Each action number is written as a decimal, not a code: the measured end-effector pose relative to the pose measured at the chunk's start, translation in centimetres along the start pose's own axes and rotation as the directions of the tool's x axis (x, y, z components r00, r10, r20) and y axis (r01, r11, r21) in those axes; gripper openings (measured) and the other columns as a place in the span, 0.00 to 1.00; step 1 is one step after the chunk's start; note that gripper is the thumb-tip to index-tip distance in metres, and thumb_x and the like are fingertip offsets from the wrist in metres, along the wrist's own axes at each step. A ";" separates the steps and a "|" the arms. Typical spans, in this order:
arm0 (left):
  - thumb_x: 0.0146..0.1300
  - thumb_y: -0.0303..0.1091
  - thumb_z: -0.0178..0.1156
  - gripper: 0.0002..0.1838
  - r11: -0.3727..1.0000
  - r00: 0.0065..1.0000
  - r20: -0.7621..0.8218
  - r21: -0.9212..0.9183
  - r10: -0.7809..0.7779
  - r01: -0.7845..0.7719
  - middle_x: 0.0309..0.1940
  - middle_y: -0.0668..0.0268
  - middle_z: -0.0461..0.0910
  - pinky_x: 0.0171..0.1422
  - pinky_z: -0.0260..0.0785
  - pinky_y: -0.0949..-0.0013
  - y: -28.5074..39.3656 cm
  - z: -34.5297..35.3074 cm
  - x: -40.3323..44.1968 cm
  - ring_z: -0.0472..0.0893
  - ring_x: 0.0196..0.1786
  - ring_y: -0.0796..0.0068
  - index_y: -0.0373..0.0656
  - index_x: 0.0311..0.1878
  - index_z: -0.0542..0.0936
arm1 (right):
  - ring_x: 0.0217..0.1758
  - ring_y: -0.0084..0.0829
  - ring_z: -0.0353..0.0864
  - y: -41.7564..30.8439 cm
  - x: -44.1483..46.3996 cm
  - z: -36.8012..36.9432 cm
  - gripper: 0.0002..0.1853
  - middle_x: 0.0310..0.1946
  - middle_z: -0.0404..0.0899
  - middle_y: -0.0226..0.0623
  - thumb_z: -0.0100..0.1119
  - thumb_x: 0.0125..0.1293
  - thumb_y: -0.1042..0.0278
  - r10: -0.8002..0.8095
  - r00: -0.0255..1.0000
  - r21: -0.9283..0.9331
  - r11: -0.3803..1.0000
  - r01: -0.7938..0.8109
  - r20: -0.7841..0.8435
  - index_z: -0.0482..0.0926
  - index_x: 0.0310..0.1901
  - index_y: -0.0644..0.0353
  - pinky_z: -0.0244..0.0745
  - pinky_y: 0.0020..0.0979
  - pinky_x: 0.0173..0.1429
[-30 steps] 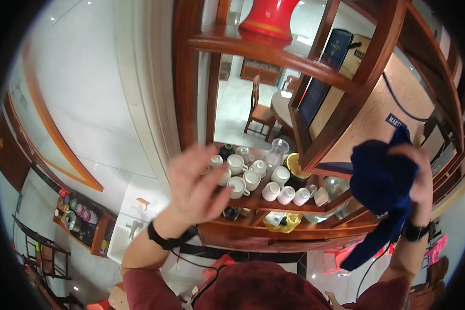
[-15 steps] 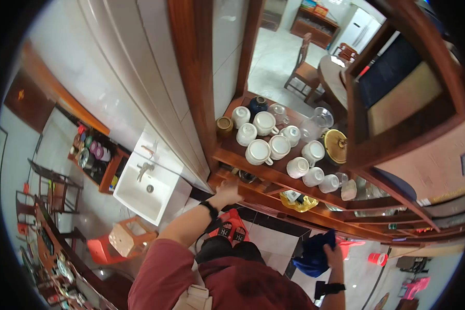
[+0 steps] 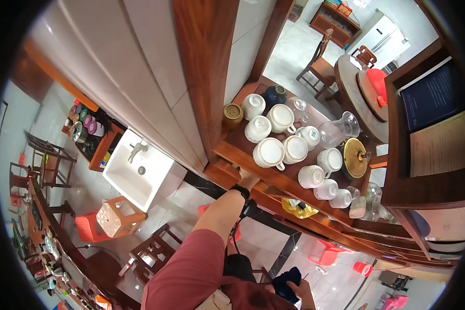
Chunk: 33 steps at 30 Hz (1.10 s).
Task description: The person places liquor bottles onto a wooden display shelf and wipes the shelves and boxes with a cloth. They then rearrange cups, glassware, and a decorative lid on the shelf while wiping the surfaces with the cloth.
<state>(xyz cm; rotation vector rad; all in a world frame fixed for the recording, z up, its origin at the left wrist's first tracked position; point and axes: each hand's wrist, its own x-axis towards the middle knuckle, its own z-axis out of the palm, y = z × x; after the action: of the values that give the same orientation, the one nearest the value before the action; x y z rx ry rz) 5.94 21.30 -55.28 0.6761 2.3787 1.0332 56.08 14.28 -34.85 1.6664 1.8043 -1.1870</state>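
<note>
My left hand reaches under the front edge of the cup shelf; its fingers are hidden in the lower compartment. Near the bottom of the view, my right hand grips a dark blue cloth in front of my body. Several upturned white cups stand on the shelf, with a brown cup at the left end and a dark blue one behind. A glass vase and a gold-lidded jar are to the right. Below the shelf lies a yellow item.
A white sink stands at the left, beside plastic stools and wooden chairs. A wooden post rises left of the shelf. At the right is a wooden frame holding boxes. A round table stands beyond.
My left hand has come down from above the cups to below the shelf. My right hand has lowered with the blue cloth. The view has turned toward the left and down.
</note>
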 end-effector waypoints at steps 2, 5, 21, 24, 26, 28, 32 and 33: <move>0.56 0.51 0.67 0.32 0.998 0.999 -0.026 -0.046 0.036 -0.037 0.61 0.58 0.74 0.69 0.58 0.46 -0.7 0.5 0.0 0.68 0.68 0.53 0.52 0.63 0.75 | 0.39 0.33 0.87 0.3 -0.1 -0.2 0.26 0.35 0.87 0.44 0.74 0.53 0.50 0.011 1.000 -0.015 1.000 -0.011 0.004 0.85 0.43 0.68 0.80 0.34 0.45; 0.56 0.50 0.67 0.28 0.987 0.993 -0.060 -0.113 0.106 -0.112 0.57 0.57 0.77 0.69 0.59 0.46 -1.4 0.5 0.1 0.71 0.65 0.53 0.51 0.60 0.77 | 0.39 0.34 0.87 1.3 0.5 -0.4 0.26 0.35 0.87 0.44 0.74 0.53 0.50 0.009 1.000 -0.053 0.999 -0.010 -0.023 0.85 0.42 0.68 0.80 0.34 0.45; 0.52 0.38 0.72 0.18 0.928 0.936 0.290 -0.363 0.199 -0.084 0.42 0.63 0.86 0.68 0.65 0.51 6.0 -19.5 -14.2 0.81 0.55 0.62 0.44 0.46 0.85 | 0.41 0.47 0.87 -1.1 5.8 -3.0 0.26 0.34 0.86 0.49 0.71 0.50 0.46 -0.256 0.962 -0.045 0.967 0.252 -0.094 0.86 0.41 0.61 0.80 0.41 0.46; 0.56 0.29 0.71 0.09 0.824 0.851 0.287 -0.506 0.440 -0.255 0.39 0.61 0.85 0.67 0.67 0.59 10.3 -26.5 -16.8 0.81 0.58 0.60 0.40 0.39 0.83 | 0.39 0.47 0.87 -0.7 8.8 -2.0 0.24 0.33 0.86 0.49 0.70 0.50 0.47 -0.361 0.926 -0.086 0.932 0.353 -0.112 0.86 0.39 0.62 0.80 0.41 0.44; 0.56 0.28 0.71 0.08 0.767 0.826 0.295 -0.598 0.480 -0.232 0.41 0.59 0.86 0.68 0.67 0.57 14.8 -32.6 -18.7 0.79 0.61 0.58 0.39 0.38 0.83 | 0.40 0.39 0.87 -1.5 9.5 -2.3 0.24 0.34 0.87 0.46 0.72 0.51 0.51 -0.256 0.965 -0.101 0.963 0.251 -0.048 0.86 0.42 0.63 0.80 0.38 0.47; 0.57 0.28 0.70 0.07 0.634 0.772 0.268 -0.742 0.577 -0.216 0.42 0.58 0.86 0.68 0.66 0.53 19.0 -38.2 -20.3 0.76 0.64 0.52 0.38 0.36 0.83 | 0.43 0.44 0.87 -2.3 10.1 -2.2 0.24 0.36 0.87 0.48 0.69 0.52 0.48 -0.389 0.918 -0.222 0.904 0.366 -0.073 0.86 0.41 0.62 0.79 0.40 0.49; 0.60 0.35 0.70 0.09 0.436 0.682 0.012 -0.777 0.732 -0.454 0.39 0.56 0.85 0.70 0.62 0.48 28.7 -48.1 -25.0 0.76 0.62 0.52 0.41 0.34 0.80 | 0.47 0.44 0.85 4.9 21.3 2.1 0.29 0.43 0.85 0.53 0.71 0.56 0.56 -0.599 0.799 -0.084 0.800 0.595 -0.050 0.79 0.53 0.70 0.76 0.43 0.48; 0.61 0.39 0.69 0.11 0.368 0.590 -0.045 -0.743 0.806 -0.559 0.39 0.56 0.86 0.70 0.61 0.48 30.9 -50.2 -26.1 0.76 0.62 0.52 0.41 0.34 0.80 | 0.41 0.42 0.84 3.0 19.4 1.4 0.25 0.37 0.85 0.49 0.71 0.56 0.55 -0.581 0.808 -0.176 0.809 0.561 -0.099 0.81 0.47 0.70 0.76 0.43 0.47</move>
<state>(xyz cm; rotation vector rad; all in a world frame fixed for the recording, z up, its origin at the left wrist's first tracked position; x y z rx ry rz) 4.87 -2.67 4.58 1.4604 1.1332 1.8441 54.67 24.59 -51.54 1.1784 2.5379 -1.1398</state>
